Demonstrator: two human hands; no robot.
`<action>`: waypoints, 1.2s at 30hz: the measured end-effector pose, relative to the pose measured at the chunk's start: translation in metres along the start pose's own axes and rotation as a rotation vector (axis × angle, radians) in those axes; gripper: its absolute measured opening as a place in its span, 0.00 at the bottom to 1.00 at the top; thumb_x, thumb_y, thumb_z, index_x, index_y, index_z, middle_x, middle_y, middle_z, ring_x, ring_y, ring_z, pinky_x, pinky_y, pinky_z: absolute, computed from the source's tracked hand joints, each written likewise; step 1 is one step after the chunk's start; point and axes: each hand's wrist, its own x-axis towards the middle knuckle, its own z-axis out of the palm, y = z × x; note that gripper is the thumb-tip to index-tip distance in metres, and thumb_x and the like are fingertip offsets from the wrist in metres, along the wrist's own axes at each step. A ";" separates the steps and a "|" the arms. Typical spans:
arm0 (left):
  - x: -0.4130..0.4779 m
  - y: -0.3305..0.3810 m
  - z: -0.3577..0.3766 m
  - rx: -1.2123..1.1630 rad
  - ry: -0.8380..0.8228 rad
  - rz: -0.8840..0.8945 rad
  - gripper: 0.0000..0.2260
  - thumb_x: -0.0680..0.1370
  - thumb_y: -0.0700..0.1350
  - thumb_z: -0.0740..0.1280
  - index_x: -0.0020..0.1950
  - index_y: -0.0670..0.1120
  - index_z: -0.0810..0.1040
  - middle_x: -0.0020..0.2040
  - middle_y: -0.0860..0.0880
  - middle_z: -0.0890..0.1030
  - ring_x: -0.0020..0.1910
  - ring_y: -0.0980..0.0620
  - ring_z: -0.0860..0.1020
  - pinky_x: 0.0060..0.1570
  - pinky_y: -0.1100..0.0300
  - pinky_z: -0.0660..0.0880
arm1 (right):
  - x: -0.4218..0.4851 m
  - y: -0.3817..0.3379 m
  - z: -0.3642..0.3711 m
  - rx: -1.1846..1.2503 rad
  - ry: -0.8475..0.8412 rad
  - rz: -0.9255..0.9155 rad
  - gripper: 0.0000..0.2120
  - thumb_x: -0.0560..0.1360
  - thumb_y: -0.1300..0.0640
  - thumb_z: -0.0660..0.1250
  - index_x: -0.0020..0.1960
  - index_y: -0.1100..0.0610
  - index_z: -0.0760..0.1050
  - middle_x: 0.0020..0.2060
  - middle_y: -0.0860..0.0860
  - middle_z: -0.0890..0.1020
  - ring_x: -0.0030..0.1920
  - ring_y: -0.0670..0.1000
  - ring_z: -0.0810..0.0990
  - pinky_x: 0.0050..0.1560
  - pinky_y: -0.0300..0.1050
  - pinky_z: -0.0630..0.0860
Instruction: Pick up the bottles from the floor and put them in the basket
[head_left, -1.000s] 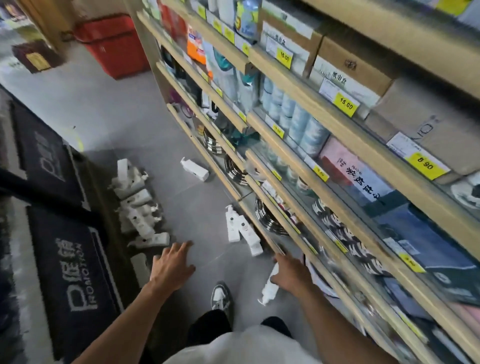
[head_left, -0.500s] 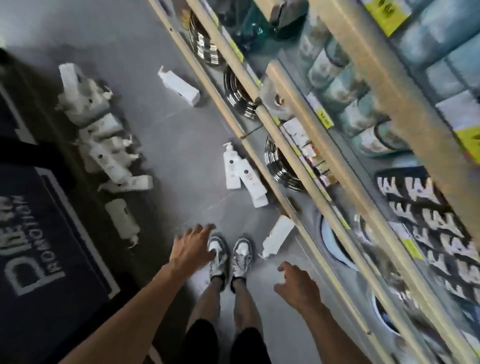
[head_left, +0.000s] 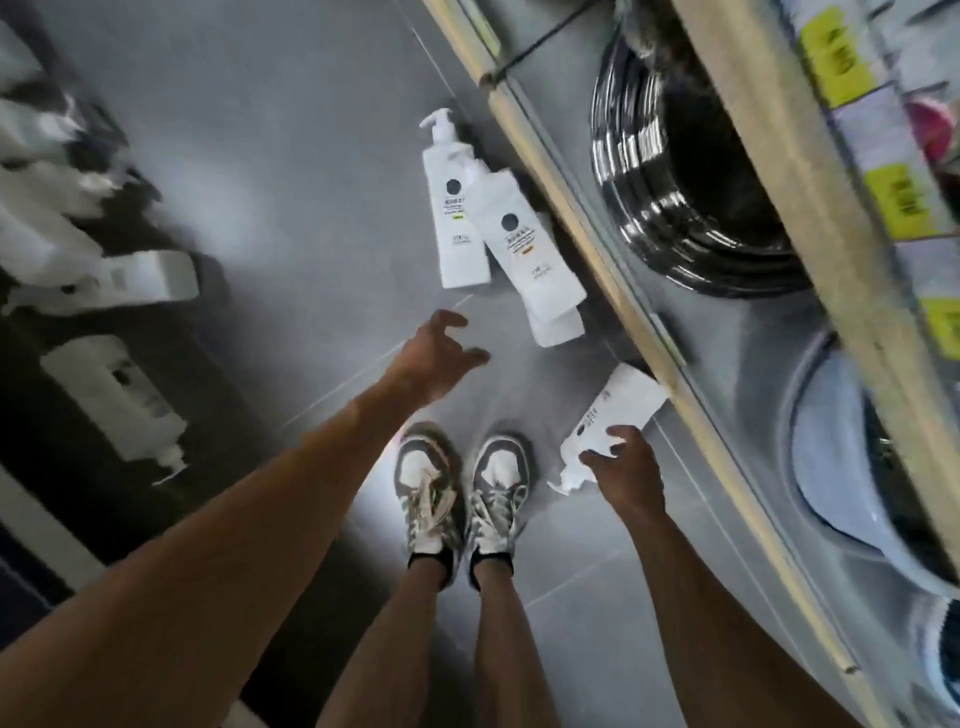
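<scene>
Right hand (head_left: 626, 478) is over the near bottle (head_left: 618, 410), fingers apart, tips at its pump end, not wrapped round it. My read: the grab comes next. That bottle lies on the floor (head_left: 311, 156) with its base against the shelf edge (head_left: 587, 249), so coming in from the pump side makes sense. Left hand (head_left: 431, 358) reaches forward, fingers spread, holding nothing, aimed at the stacked bottles (head_left: 530, 249) lying along the same shelf edge, one partly over another. At the floor's left edge, loose bottles (head_left: 140, 275), blurred. No basket in view. Bottom shelf holds nested steel bowls (head_left: 691, 171) and a pale basin (head_left: 841, 467); can't tell what's inside them.
</scene>
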 end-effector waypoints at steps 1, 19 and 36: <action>0.024 0.002 0.004 -0.007 0.016 0.012 0.23 0.74 0.51 0.76 0.65 0.47 0.73 0.47 0.47 0.83 0.42 0.48 0.79 0.43 0.58 0.73 | 0.017 0.004 0.010 0.030 0.035 0.014 0.26 0.74 0.55 0.76 0.69 0.54 0.72 0.65 0.58 0.77 0.63 0.60 0.77 0.56 0.48 0.70; 0.181 0.034 0.080 -0.811 -0.020 -0.002 0.19 0.70 0.50 0.79 0.59 0.48 0.82 0.50 0.53 0.86 0.50 0.52 0.85 0.58 0.50 0.79 | 0.155 0.062 0.076 0.275 0.257 0.252 0.54 0.67 0.58 0.83 0.80 0.59 0.50 0.68 0.68 0.70 0.67 0.71 0.71 0.66 0.63 0.70; 0.001 0.009 -0.001 -0.291 0.172 -0.025 0.33 0.59 0.41 0.85 0.60 0.39 0.76 0.50 0.46 0.84 0.45 0.48 0.84 0.41 0.56 0.81 | 0.025 0.036 -0.002 0.241 -0.205 0.064 0.46 0.47 0.56 0.83 0.63 0.56 0.71 0.54 0.56 0.83 0.50 0.61 0.84 0.42 0.59 0.84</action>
